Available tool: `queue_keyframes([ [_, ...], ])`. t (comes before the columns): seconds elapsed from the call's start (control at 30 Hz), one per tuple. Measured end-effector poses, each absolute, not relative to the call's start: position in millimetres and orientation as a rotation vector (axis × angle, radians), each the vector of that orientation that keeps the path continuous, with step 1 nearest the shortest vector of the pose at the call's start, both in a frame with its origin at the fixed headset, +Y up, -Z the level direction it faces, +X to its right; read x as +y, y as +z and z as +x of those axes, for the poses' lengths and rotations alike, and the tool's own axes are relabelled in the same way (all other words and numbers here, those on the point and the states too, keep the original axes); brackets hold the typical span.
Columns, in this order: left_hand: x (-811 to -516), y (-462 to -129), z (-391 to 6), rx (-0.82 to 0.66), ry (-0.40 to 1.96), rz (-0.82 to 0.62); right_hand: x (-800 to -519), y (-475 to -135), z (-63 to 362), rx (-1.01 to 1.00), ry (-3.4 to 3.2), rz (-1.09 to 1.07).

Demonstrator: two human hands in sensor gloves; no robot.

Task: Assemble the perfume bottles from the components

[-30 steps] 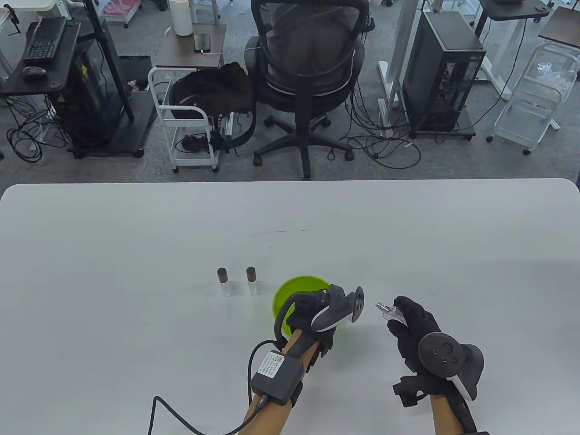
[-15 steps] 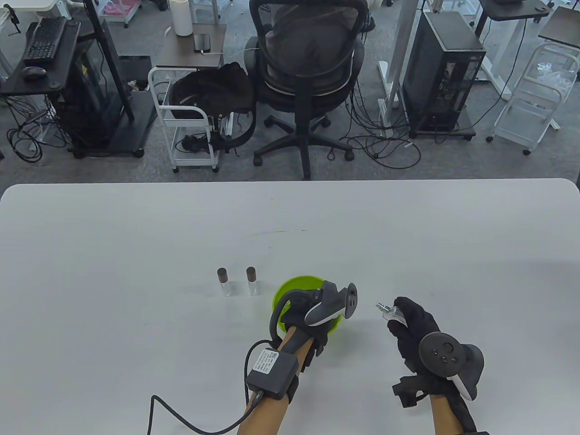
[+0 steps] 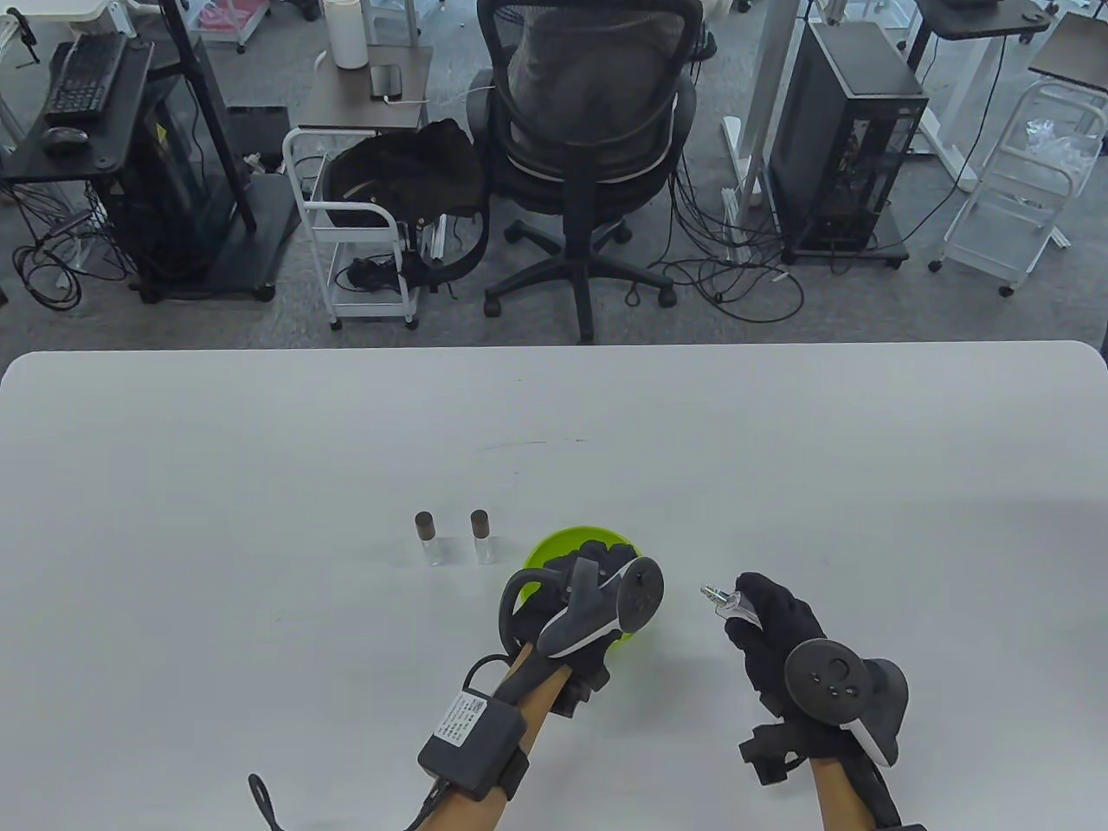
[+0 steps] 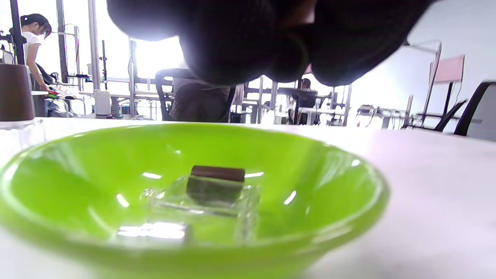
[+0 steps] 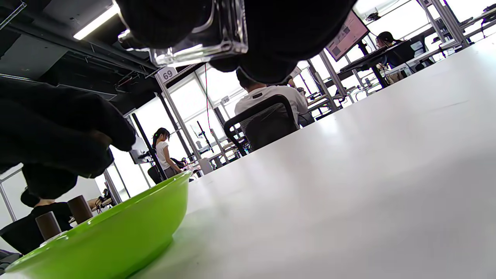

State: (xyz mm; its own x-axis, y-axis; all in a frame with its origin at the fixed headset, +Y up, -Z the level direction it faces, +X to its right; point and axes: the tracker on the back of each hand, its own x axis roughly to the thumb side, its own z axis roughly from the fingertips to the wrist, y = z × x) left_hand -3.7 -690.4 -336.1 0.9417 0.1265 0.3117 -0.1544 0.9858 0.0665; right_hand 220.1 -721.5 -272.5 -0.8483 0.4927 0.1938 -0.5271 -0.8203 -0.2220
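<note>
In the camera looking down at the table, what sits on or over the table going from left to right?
First capped bottle → second capped bottle → green bowl with the left hand over it → uncapped bottle held by the right hand.

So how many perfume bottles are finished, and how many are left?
Two capped bottles stand finished left of the green bowl. The right hand holds a third, uncapped bottle. The left hand reaches over the bowl, where a brown cap and clear parts remain.
</note>
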Motion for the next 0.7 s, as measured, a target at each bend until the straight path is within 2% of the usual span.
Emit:
queue_keyframes([
  [0.27,-687,-318,-36,-0.311,0.54,0.152,-724,-271,205,-0.315,2.573,0.24],
  [0.5,-711,-315,-57,-0.285,0.957,0.093,-729,-270,192,-0.263,2.614,0.3],
  [0.7,-726,-318,-59,-0.257,1.131,0.018,-730,-269,185,-0.243,2.627,0.34],
])
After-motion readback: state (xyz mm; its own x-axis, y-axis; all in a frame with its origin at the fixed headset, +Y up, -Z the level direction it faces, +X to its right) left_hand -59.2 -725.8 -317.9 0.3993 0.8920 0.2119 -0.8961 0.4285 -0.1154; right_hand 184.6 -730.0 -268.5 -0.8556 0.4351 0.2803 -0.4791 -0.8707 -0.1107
